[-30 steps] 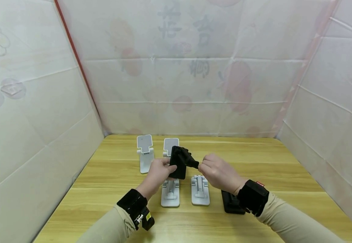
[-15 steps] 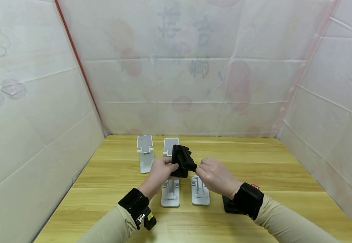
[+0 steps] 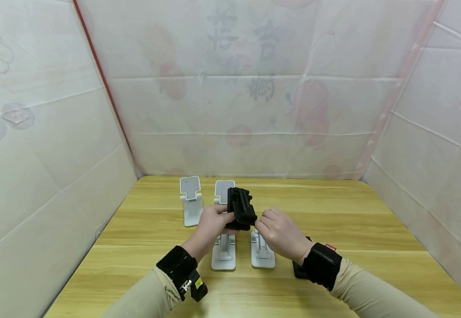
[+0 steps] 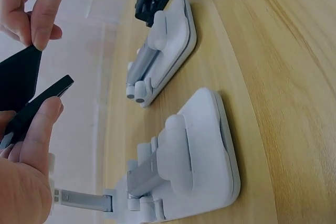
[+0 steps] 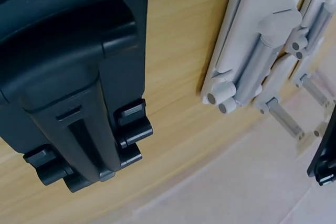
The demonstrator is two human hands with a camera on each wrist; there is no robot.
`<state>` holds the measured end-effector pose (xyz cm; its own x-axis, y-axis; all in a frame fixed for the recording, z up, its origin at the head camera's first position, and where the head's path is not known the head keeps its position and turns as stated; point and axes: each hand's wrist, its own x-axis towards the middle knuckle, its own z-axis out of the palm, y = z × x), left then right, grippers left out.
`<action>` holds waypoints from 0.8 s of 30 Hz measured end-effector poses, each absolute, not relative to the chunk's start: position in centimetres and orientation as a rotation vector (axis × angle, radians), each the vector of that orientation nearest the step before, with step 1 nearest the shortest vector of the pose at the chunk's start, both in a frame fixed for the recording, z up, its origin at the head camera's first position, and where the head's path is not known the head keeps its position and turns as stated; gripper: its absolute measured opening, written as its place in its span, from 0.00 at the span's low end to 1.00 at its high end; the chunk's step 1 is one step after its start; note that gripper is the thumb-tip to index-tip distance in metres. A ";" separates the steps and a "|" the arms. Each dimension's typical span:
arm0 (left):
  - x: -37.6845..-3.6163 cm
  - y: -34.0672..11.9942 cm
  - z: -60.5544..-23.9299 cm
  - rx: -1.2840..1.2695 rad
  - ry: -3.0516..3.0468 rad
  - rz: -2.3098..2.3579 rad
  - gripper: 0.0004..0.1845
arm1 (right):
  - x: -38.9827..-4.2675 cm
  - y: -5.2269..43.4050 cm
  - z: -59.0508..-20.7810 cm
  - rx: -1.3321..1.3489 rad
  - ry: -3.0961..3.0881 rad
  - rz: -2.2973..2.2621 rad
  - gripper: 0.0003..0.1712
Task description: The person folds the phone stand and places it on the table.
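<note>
Nearest, a folded black plastic phone stand (image 3: pixel 299 270) lies flat on the wooden table (image 3: pixel 373 238), beside two folded white plastic stands (image 3: pixel 263 251). Above these, the left hand (image 3: pixel 211 225) grips the base of a black hinged plastic phone stand (image 3: pixel 240 208) while the right hand (image 3: pixel 280 234) pinches its flap. Folding goes best, in my judgement, with the base steady and pressure near the hinge. Beyond, two unfolded white stands (image 3: pixel 191 201) sit upright.

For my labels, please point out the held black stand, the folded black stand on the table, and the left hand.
held black stand (image 3: pixel 241 208), head view, its upper body.
folded black stand (image 5: pixel 73 77), right wrist view, its base.
left hand (image 3: pixel 210 226), head view, its back.
</note>
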<state>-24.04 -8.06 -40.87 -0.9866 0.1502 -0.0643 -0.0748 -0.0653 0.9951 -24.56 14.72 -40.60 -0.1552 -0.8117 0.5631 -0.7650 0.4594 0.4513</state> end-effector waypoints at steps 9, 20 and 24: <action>-24.1 -7.7 -40.7 0.064 1.986 2.223 0.18 | -24.6 14.6 -41.2 1.306 -1.883 -0.119 0.24; -23.9 -7.6 -40.6 0.076 1.948 2.249 0.18 | -24.5 14.6 -41.3 1.287 -1.874 -0.164 0.29; -23.9 -7.6 -40.7 0.100 1.940 2.245 0.19 | -24.4 14.7 -41.2 1.282 -1.860 -0.168 0.27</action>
